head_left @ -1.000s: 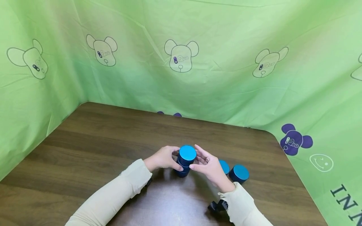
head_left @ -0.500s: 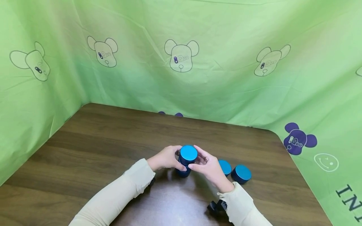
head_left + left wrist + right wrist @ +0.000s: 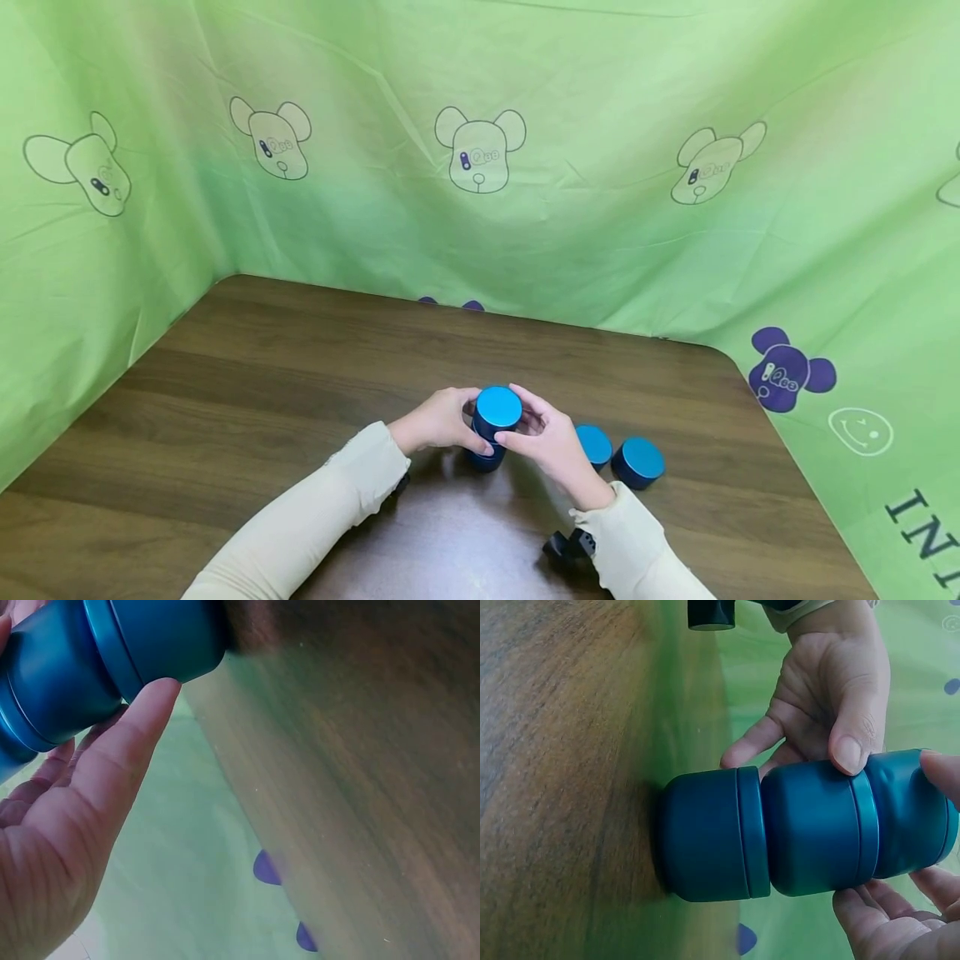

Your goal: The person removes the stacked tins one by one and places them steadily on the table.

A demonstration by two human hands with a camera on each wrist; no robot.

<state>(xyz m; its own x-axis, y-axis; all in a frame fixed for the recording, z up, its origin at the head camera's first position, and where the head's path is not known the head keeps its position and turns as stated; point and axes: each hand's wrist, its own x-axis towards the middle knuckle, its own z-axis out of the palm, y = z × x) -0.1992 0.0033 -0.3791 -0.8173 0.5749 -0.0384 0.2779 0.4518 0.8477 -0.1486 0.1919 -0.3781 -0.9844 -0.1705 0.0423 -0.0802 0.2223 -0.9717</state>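
Observation:
Three blue lidded canisters stand upright in a stack on the wooden table (image 3: 337, 358); the right wrist view shows the bottom canister (image 3: 705, 836), middle canister (image 3: 817, 829) and top canister (image 3: 911, 810). From the left, my left hand (image 3: 438, 421) holds the stack, its thumb on the middle canister's lid. My right hand (image 3: 547, 437) holds the top canister between thumb on the near side and fingers on the far side. Close up in the left wrist view, my left hand (image 3: 67, 832) touches the stack. The hands partly cover the canisters in the head view.
Two more blue canisters, a nearer one (image 3: 639, 462) and one partly behind my right hand (image 3: 595, 444), stand on the table to the right. Dark wrist gear (image 3: 567, 546) hangs at my right wrist. A green printed curtain (image 3: 480, 233) encloses the table's back and sides.
Both hands stay around the stack. My right hand has shifted slightly left, and its thumb sits closer against the canister. The whole view has moved a little.

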